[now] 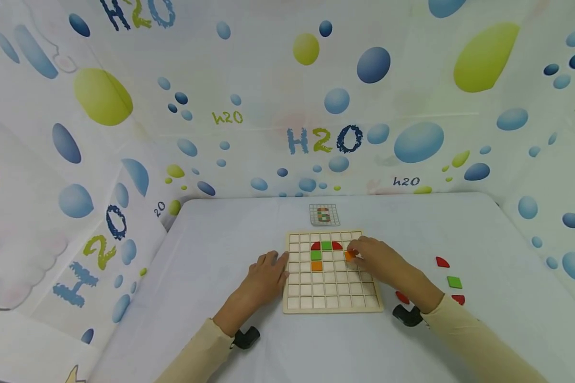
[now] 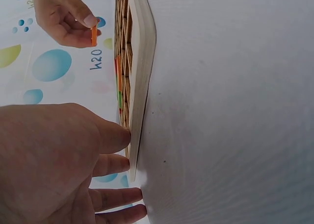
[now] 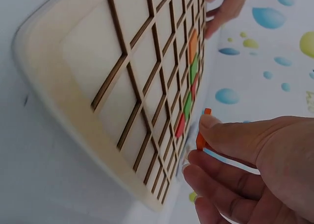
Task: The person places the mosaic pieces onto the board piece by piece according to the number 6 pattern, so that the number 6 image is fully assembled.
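My right hand (image 1: 378,259) pinches an orange square tile (image 3: 201,136) between thumb and fingers, over the right part of a wooden grid board (image 1: 333,304). The left hand (image 1: 267,276) lies at the board's left edge, its fingers extended and the fingertips on the rim and the cloth beside it. Set in the upper cells are a red quarter-round tile (image 1: 315,246), a green square (image 1: 326,245) and a second red quarter-round (image 1: 337,245). Below the left red one come a green square (image 1: 315,255) and an orange square (image 1: 316,266).
Behind the board lies a pattern card (image 1: 324,215) with a grid and a coloured figure. Loose on the white cloth at the right are a red tile (image 1: 442,261), a green square (image 1: 454,282) and more red pieces (image 1: 402,297). A printed curtain (image 1: 268,80) stands behind the table.
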The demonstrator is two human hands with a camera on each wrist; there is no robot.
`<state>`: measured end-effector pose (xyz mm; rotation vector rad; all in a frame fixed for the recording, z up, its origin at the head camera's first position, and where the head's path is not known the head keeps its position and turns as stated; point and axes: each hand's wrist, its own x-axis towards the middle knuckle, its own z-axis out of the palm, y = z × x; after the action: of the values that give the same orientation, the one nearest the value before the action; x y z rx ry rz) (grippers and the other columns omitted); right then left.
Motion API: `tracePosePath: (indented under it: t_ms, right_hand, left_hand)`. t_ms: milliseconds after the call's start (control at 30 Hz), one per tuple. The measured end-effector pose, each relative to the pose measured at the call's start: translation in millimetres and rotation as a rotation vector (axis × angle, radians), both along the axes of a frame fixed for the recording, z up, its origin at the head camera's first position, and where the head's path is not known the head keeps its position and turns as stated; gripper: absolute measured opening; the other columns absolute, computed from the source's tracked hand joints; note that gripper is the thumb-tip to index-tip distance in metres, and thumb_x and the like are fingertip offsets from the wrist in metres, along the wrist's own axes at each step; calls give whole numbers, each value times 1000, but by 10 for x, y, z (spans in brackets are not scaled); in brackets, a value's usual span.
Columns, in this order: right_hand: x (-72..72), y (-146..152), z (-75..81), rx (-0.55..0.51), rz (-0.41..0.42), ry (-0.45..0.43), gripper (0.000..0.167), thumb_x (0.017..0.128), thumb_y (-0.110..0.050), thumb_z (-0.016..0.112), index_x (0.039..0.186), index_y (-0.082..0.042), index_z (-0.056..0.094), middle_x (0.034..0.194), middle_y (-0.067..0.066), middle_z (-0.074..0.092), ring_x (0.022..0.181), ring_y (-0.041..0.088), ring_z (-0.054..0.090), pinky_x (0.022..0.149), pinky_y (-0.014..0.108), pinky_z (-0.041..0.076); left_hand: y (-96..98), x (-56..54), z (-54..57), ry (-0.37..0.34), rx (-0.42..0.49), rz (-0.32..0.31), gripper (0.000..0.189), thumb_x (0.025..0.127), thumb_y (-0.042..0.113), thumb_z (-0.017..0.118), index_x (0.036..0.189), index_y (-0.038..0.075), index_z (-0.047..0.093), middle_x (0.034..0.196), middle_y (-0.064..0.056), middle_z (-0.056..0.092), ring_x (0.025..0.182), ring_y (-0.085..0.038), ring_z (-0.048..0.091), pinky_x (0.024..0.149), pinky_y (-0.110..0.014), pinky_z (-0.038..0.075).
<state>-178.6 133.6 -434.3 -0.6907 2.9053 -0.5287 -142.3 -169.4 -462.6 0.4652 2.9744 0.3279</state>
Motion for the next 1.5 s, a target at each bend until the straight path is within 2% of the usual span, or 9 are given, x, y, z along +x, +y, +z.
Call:
tracePosePath:
  t_ms: [267, 433, 633, 1133, 1333, 1500]
  right_hand:
    - [-27, -232, -77, 95, 27, 55, 32, 94, -21, 82, 120, -6, 73, 111, 8, 72, 98, 23, 66, 91, 43, 59]
    - [-14, -347, -95, 138, 63, 106, 23, 94, -19, 82, 111, -7, 73, 104, 7, 71, 92, 23, 65, 82, 41, 57]
    - [11, -462, -103, 177, 72, 102, 20, 94, -18, 82, 109, -8, 73, 105, 7, 71, 95, 25, 66, 84, 41, 57]
    - [24, -562, -53, 174, 116, 114, 14, 94, -11, 82, 99, -4, 70, 91, 8, 65, 80, 23, 62, 70, 38, 56]
    - [11, -606, -38, 175, 97, 67, 10, 94, -8, 80, 96, -3, 71, 91, 9, 65, 81, 25, 63, 74, 43, 57]
    - [26, -615, -59, 168, 96, 89, 11, 93, -10, 82, 96, -4, 72, 91, 9, 65, 81, 25, 63, 74, 44, 56]
  left_hand:
    - [4, 0, 24, -14, -1, 3, 53, 113, 29, 50, 162, 8, 42, 157, -24, 44, 146, -46, 43, 111, -62, 43]
    - [5, -7, 25, -17, -4, 4, 53, 113, 29, 50, 161, 9, 42, 158, -24, 44, 146, -45, 43, 111, -62, 43]
    - [4, -11, -5, -19, -9, 9, 54, 113, 30, 49, 162, 9, 42, 159, -24, 43, 147, -45, 42, 112, -62, 43]
    - [-11, -24, -30, -10, -3, 5, 54, 113, 31, 50, 162, 10, 41, 158, -23, 43, 147, -45, 42, 111, -62, 43]
    - [-21, -25, -47, -10, -4, 3, 54, 113, 32, 50, 162, 11, 42, 158, -23, 44, 147, -44, 43, 111, -61, 44]
    - [-25, -24, -60, -14, -3, 9, 54, 113, 32, 50, 162, 11, 42, 158, -23, 44, 147, -43, 42, 111, -61, 43]
